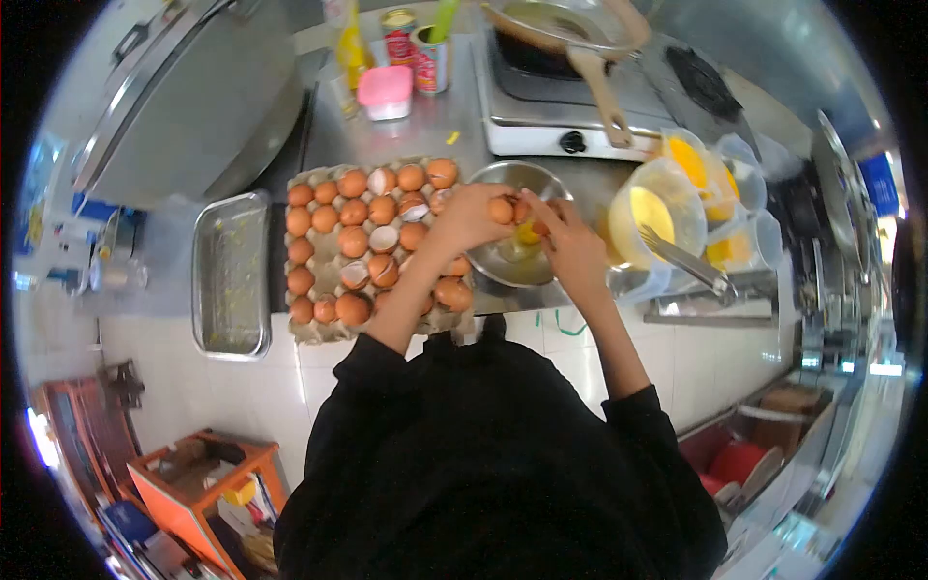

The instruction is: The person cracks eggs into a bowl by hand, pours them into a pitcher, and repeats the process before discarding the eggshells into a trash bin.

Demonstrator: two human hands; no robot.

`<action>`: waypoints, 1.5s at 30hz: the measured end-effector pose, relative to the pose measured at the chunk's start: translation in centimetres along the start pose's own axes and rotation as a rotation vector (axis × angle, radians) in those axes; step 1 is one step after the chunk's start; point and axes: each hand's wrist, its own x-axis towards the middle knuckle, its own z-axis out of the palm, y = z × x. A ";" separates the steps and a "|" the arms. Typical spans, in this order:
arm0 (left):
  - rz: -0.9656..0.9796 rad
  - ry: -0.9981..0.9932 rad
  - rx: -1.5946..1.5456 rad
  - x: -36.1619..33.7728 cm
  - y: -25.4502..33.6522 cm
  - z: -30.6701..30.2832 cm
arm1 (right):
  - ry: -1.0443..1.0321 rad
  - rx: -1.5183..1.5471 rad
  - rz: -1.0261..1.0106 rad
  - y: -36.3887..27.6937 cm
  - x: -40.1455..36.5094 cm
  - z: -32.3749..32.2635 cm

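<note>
Over a steel bowl [503, 268], my left hand [469, 220] holds a brown egg [500, 210] in closed fingers. My right hand [574, 249] meets it from the right, its fingers closed around a brown eggshell piece [523, 209]; how far each hand grips that shell is hard to tell. Yellow egg [527, 233] shows between the hands, above or in the bowl. To the left of the bowl lies a cardboard egg tray [325, 253] with several brown eggs and broken shells, and my left forearm crosses over its right part.
Right of the bowl stand a plastic jug [642, 215] of yellow liquid with tongs [688, 259] across it, and several more jugs. A stove [541, 130] bears a pan [568, 29]. A glass dish [232, 275] lies far left; cans [430, 63] and a pink-lidded tub [386, 92] stand behind.
</note>
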 end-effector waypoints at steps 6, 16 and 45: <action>-0.100 0.385 -0.236 -5.9 -1.9 -2.7 | 0.026 0.394 -0.087 -3.4 2.9 3.4; -0.709 1.330 -0.408 -25.5 -3.8 -9.9 | -0.432 0.402 -0.394 -19.7 7.6 11.7; -0.260 1.124 -1.236 -20.7 -5.7 -7.2 | -0.415 1.378 0.672 -1.0 2.7 1.7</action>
